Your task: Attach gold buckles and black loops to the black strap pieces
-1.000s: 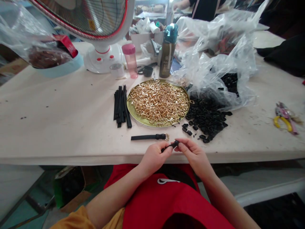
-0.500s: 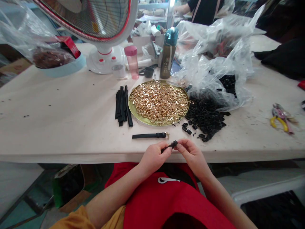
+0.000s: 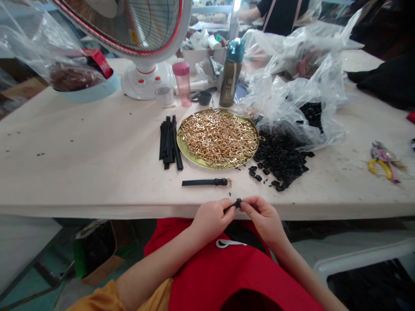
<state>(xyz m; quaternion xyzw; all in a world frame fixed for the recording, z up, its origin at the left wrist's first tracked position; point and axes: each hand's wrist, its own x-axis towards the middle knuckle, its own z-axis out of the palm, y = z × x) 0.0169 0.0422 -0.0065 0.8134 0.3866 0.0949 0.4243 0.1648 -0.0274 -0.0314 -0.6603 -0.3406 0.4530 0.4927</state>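
Observation:
Near the table's front edge, my left hand (image 3: 211,218) is closed around a black strap (image 3: 237,203), whose end sticks out past the fingers. My right hand (image 3: 263,217) pinches that end with thumb and fingertips, where a small black loop seems to sit; the fingers partly hide it. Just beyond my hands lies another black strap with a gold buckle (image 3: 206,182). A round tray (image 3: 191,162) heaped with gold buckles (image 3: 220,136) stands behind it. To the tray's left is a bundle of black strips (image 3: 169,144), and to its right a pile of small black loops (image 3: 283,162).
A white fan (image 3: 142,80), a pink cup (image 3: 183,86) and a dark bottle (image 3: 231,73) stand at the back. Clear plastic bags (image 3: 301,77) spread behind the loops. Yellow-handled pliers (image 3: 380,167) lie at the right. Another person's arm (image 3: 249,15) shows far off.
My hands have come slightly lower, towards the table edge, with the strap still between them. A small dark bit now shows on the table just beyond them. The whole view has shifted a little.

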